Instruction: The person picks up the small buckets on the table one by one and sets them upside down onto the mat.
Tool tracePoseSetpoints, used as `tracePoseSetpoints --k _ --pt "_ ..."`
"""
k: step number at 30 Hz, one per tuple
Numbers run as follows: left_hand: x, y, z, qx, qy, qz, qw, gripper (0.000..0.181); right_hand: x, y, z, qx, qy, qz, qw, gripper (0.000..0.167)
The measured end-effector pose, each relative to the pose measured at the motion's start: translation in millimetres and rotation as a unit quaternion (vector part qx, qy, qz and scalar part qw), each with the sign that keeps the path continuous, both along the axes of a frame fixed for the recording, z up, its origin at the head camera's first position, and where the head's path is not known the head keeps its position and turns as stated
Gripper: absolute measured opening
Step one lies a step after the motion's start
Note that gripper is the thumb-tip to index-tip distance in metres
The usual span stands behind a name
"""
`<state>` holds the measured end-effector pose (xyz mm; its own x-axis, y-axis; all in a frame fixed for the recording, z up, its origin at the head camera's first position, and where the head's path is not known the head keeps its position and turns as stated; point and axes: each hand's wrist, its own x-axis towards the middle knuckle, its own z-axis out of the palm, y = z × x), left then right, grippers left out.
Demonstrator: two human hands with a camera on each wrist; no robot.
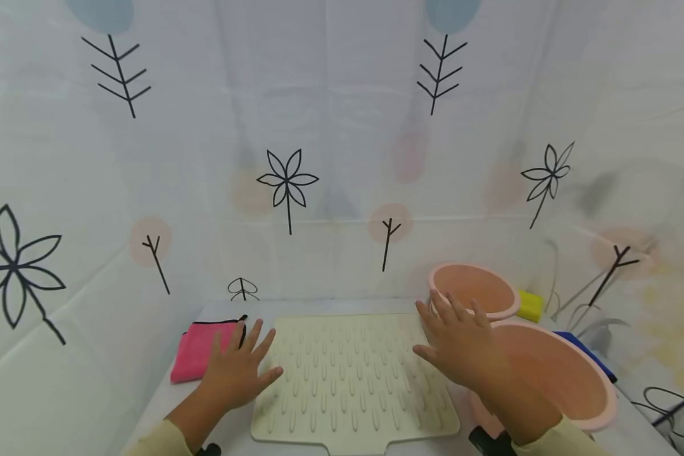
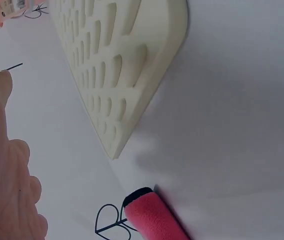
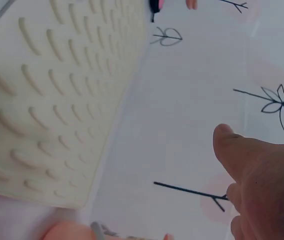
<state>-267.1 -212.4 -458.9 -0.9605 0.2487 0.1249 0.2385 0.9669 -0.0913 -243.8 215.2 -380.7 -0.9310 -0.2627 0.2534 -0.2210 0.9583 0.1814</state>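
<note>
A cream ridged mat with a tab on its near edge lies flat on the table. My left hand, fingers spread, hovers over its left side, between it and a folded pink cloth with black edging. In the left wrist view that hand is apart from the mat and the cloth. Over the mat's right side is my right hand, spread and holding nothing; the right wrist view shows its thumb clear of the mat.
Two pink basins stand on the right: a smaller one at the back and a larger one in front. A yellow object sits behind them, and a dark blue item lies beside the larger basin. A patterned white curtain hangs behind.
</note>
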Motion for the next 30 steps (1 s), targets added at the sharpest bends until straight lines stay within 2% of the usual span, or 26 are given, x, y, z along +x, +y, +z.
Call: tracePoseSetpoints --k 7,14,21,26,30 --pt "10.6 6.6 -8.1 0.061 -0.012 0.007 0.998 0.089 14.2 11 4.6 -0.033 -0.009 -0.004 0.9994 0.09" --pt "21.3 17.2 -7.7 0.122 -0.041 0.016 0.9915 0.087 27.6 28 6.7 -0.072 -0.031 -0.015 0.9968 0.092" --pt "21.4 18.3 -15.5 0.157 -0.074 0.028 0.9844 0.085 39.4 45 3.1 -0.101 -0.043 -0.039 0.9932 0.109" --pt "19.7 14.9 -22.7 0.186 -0.087 0.039 0.9779 0.087 45.9 53 -6.1 -0.072 -0.045 -0.047 0.9953 0.115" --pt "18.8 13.4 -26.0 0.21 -0.095 0.047 0.9719 0.091 53.2 62 -16.0 -0.065 -0.031 -0.029 0.997 0.114"
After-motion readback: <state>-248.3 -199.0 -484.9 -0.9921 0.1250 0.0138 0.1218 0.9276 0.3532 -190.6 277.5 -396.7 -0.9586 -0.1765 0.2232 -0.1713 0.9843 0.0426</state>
